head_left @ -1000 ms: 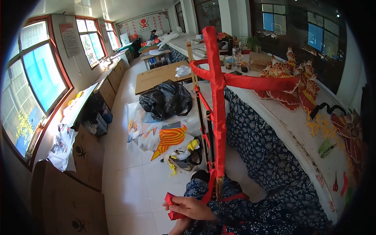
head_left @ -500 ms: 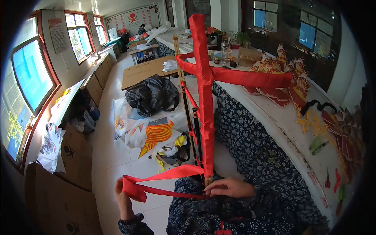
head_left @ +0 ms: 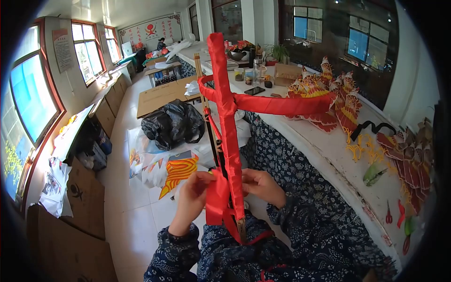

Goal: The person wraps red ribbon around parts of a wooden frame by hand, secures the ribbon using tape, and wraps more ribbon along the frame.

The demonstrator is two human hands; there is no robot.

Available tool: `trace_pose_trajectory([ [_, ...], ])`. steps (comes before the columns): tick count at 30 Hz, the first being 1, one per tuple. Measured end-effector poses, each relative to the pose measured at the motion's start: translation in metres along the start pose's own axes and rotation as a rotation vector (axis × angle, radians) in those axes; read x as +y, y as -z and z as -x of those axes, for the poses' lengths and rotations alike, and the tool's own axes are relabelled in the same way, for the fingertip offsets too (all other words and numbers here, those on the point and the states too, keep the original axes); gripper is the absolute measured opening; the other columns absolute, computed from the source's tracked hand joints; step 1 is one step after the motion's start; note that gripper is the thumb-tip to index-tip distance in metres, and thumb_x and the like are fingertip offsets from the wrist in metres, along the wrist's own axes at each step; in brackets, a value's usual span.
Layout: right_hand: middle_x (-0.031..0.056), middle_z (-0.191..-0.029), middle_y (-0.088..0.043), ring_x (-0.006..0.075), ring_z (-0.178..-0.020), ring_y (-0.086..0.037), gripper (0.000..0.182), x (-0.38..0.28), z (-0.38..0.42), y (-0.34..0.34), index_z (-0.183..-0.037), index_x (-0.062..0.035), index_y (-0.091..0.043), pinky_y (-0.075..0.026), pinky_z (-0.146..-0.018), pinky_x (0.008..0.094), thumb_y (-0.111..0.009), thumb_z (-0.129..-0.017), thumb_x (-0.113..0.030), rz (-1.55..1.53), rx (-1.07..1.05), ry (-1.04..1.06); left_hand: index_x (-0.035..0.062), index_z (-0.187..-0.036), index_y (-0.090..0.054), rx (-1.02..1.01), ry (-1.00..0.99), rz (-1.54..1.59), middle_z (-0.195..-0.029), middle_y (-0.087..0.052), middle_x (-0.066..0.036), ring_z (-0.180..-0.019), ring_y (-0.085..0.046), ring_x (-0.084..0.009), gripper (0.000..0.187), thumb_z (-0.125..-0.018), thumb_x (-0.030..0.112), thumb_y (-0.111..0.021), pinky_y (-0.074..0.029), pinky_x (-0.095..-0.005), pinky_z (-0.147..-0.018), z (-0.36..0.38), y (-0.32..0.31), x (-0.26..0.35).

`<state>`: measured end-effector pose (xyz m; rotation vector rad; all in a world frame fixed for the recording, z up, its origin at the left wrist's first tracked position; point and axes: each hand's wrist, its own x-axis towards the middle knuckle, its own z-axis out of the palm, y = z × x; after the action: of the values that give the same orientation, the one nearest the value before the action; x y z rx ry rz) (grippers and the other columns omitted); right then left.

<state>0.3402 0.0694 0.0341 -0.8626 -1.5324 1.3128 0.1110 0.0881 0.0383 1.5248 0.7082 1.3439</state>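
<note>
A tall frame (head_left: pixel 226 122) wrapped in red ribbon stands upright in front of me, with a red crossbar reaching right and a small red loop at its left. Its bare wooden lower end shows near my lap. My left hand (head_left: pixel 193 197) is closed on the loose red ribbon (head_left: pixel 217 199) just left of the post. On the other side, my right hand (head_left: pixel 265 187) pinches at the red-wrapped post, its fingertips partly hidden behind it. Thin dark and bamboo-coloured sticks (head_left: pixel 198 68) run beside the post.
Right, a long table (head_left: pixel 300 136) bears red-and-gold pieces (head_left: pixel 347 101), scissors (head_left: pixel 389 212), a phone (head_left: pixel 254 90) and bottles. A black plastic bag (head_left: pixel 173 123) and cardboard (head_left: pixel 162 96) lie ahead. Boxes (head_left: pixel 84 197) stand left. A person (head_left: pixel 161 43) is far back.
My left hand has moved right and up to the post, bringing the ribbon along. My right hand has risen from the post's lower end. The frame appears farther left and lower.
</note>
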Motion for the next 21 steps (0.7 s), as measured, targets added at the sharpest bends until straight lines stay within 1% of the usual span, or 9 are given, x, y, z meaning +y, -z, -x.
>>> trace_pose_trajectory([
  [2,0.0035,-0.090,-0.067,0.0076,-0.080,-0.062,0.031,0.002,-0.005,-0.002,-0.122,-0.0010,-0.058,-0.051,-0.073,0.0221,-0.061,-0.092,-0.009,-0.029,-0.034,0.018,-0.0028,-0.103,-0.055,-0.160,0.035,0.013,-0.103,-0.062,-0.007,-0.098,-0.060,-0.0137,0.024,-0.083,-0.016,-0.050,-0.047,-0.0261,-0.088,0.000,-0.011,-0.004],
  [5,0.0009,-0.088,-0.066,0.0059,-0.081,-0.060,0.039,0.006,-0.018,-0.005,-0.124,-0.0035,-0.057,-0.049,-0.071,0.0210,-0.065,-0.087,-0.004,0.112,-0.083,0.054,-0.0019,-0.102,-0.054,-0.200,0.023,-0.099,-0.103,-0.060,-0.005,-0.097,-0.059,-0.0116,0.023,-0.085,-0.016,-0.049,-0.046,-0.0251,-0.087,-0.008,-0.005,-0.009],
  [6,0.0009,-0.088,-0.066,0.0059,-0.081,-0.060,0.039,0.008,-0.020,-0.009,-0.124,-0.0035,-0.057,-0.049,-0.071,0.0210,-0.065,-0.087,-0.004,0.085,-0.103,0.017,-0.0014,-0.102,-0.053,-0.228,0.025,-0.151,-0.103,-0.059,-0.004,-0.096,-0.058,-0.0106,0.023,-0.085,-0.016,-0.049,-0.046,-0.0246,-0.087,-0.002,-0.002,-0.012],
  [8,0.0004,-0.090,-0.067,0.0057,-0.083,-0.060,0.042,0.003,-0.032,-0.010,-0.123,-0.0035,-0.058,-0.049,-0.072,0.0220,-0.068,-0.083,-0.002,0.195,-0.141,0.080,-0.0013,-0.102,-0.052,-0.187,0.045,-0.142,-0.101,-0.058,-0.004,-0.095,-0.058,-0.0103,0.023,-0.085,-0.016,-0.049,-0.046,-0.0242,-0.087,0.003,-0.002,-0.010],
  [13,0.0012,-0.094,-0.068,0.0067,-0.084,-0.061,0.039,-0.001,-0.039,-0.010,-0.121,-0.0028,-0.059,-0.050,-0.074,0.0238,-0.069,-0.083,-0.003,0.202,-0.175,0.069,-0.0009,-0.104,-0.050,-0.075,0.026,-0.041,-0.096,-0.056,-0.003,-0.094,-0.058,-0.0088,0.024,-0.084,-0.015,-0.052,-0.046,-0.0227,-0.086,0.004,-0.005,-0.008],
  [16,0.0022,-0.099,-0.068,0.0077,-0.087,-0.061,0.038,-0.007,-0.044,-0.008,-0.119,-0.0019,-0.060,-0.050,-0.079,0.0253,-0.069,-0.083,-0.003,0.394,-0.192,0.129,-0.0006,-0.104,-0.049,-0.021,0.024,0.035,-0.094,-0.055,-0.003,-0.094,-0.057,-0.0082,0.024,-0.084,-0.013,-0.055,-0.046,-0.0220,-0.085,0.000,-0.005,-0.014],
  [18,0.0028,-0.100,-0.068,0.0080,-0.088,-0.061,0.037,-0.006,-0.047,-0.006,-0.119,-0.0017,-0.060,-0.050,-0.080,0.0256,-0.069,-0.083,-0.004,0.341,-0.216,0.084,-0.0003,-0.104,-0.049,0.014,0.021,0.099,-0.094,-0.054,-0.003,-0.092,-0.058,-0.0077,0.024,-0.085,-0.011,-0.058,-0.047,-0.0214,-0.084,-0.003,-0.002,-0.016],
  [20,0.0039,-0.101,-0.068,0.0087,-0.090,-0.061,0.036,-0.005,-0.051,0.000,-0.118,-0.0013,-0.060,-0.050,-0.082,0.0263,-0.069,-0.083,-0.004,0.240,-0.250,-0.008,-0.0003,-0.104,-0.049,0.006,0.026,0.072,-0.095,-0.054,-0.003,-0.091,-0.058,-0.0078,0.024,-0.085,-0.010,-0.059,-0.047,-0.0215,-0.083,-0.003,0.002,-0.014],
  [21,0.0039,-0.101,-0.068,0.0087,-0.090,-0.061,0.036,-0.004,-0.050,0.003,-0.118,-0.0013,-0.060,-0.050,-0.082,0.0263,-0.069,-0.083,-0.004,0.248,-0.252,-0.004,-0.0002,-0.104,-0.050,-0.002,0.043,0.048,-0.095,-0.054,-0.003,-0.089,-0.058,-0.0079,0.023,-0.085,-0.009,-0.061,-0.048,-0.0216,-0.081,-0.001,0.004,-0.011],
])
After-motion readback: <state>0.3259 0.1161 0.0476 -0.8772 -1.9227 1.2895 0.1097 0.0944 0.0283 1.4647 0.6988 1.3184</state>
